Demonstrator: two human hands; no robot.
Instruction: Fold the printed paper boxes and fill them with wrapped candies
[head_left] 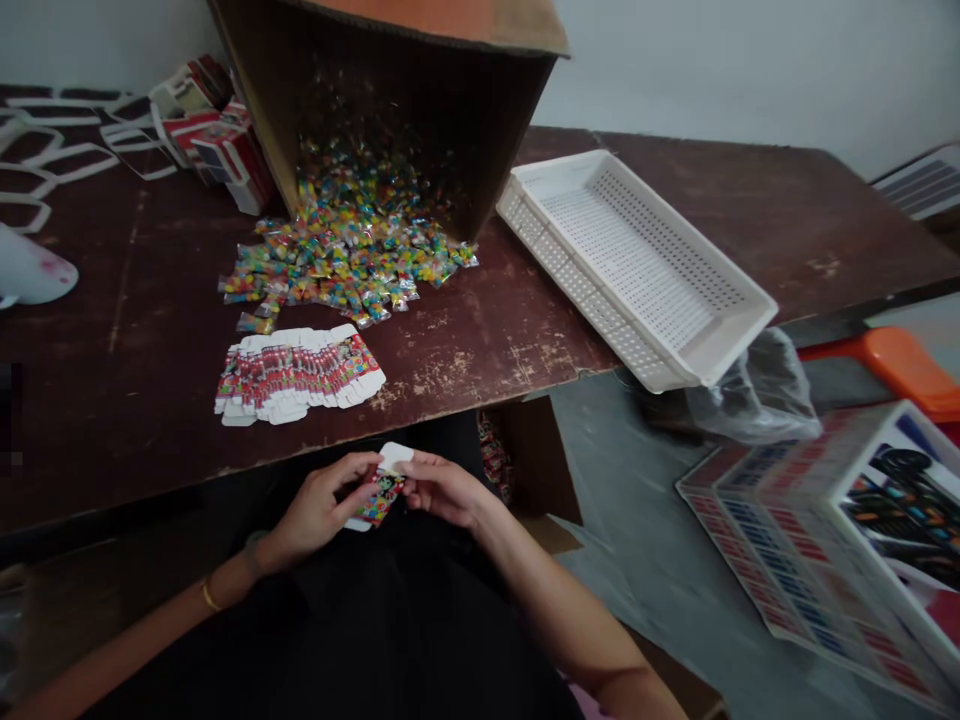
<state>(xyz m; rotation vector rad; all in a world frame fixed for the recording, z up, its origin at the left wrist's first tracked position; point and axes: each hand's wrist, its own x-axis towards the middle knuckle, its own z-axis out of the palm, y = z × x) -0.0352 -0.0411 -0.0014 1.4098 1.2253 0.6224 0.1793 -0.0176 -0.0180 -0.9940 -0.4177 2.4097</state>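
Between my two hands, over my lap and just off the table's front edge, is a small printed carton (385,500) with a white flap sticking up. My left hand (330,503) grips its left side with thumb and fingers. My right hand (442,487) pinches the carton near the white flap. On the table ahead lies a fanned row of flat printed cartons (296,372), red with white flaps. Behind them, a heap of small clear packets of colourful candy (352,240) spills out of a large cardboard box (259,100) lying on its side.
A white perforated plastic tray (577,275) juts over the table's edge on the right. A white cup (34,268) and stacked red boxes (225,145) are at left. Below stand an open cardboard box (544,460), an orange stool (907,365) and a striped bin (795,540).
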